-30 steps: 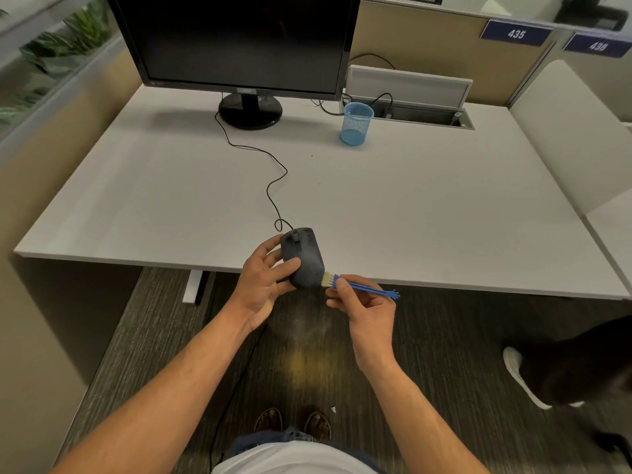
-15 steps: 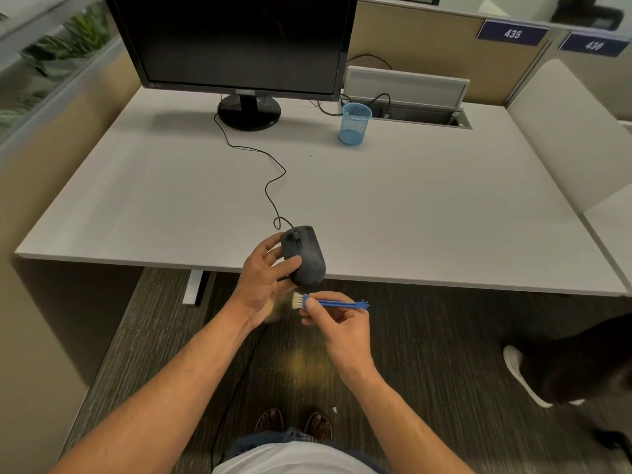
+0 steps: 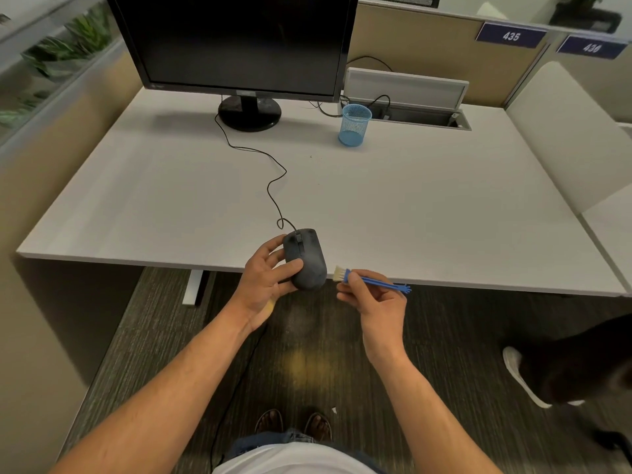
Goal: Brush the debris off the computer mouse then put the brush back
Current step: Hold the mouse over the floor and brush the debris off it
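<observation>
We hold the dark grey wired computer mouse (image 3: pixel 305 258) in our left hand (image 3: pixel 266 279), fingers curled behind its left side and the thumb pressed across its top, so it sits lifted at the near edge of the white desk (image 3: pixel 427 213), partly over the desk and partly over the carpet. Its thin black cable (image 3: pixel 270 186) loops back across the desk toward the black monitor (image 3: pixel 236 42). Our right hand (image 3: pixel 374 307) pinches the small blue brush (image 3: pixel 367 278) near its head, thumb and forefinger closed on the handle while the other fingers curl loosely beneath; the handle points right, ending in a forked tip. The pale bristles (image 3: pixel 338 272) point left toward the mouse and sit just beside its right flank; we cannot tell if they actually touch it. The mouse's surface looks dusty and speckled. Farther back on the desk stands a blue mesh pen cup (image 3: pixel 355 124), well apart from both hands, in front of an open cable tray (image 3: pixel 410 107). Below us we see our sandalled feet (image 3: pixel 294 425) on the dark carpet.
</observation>
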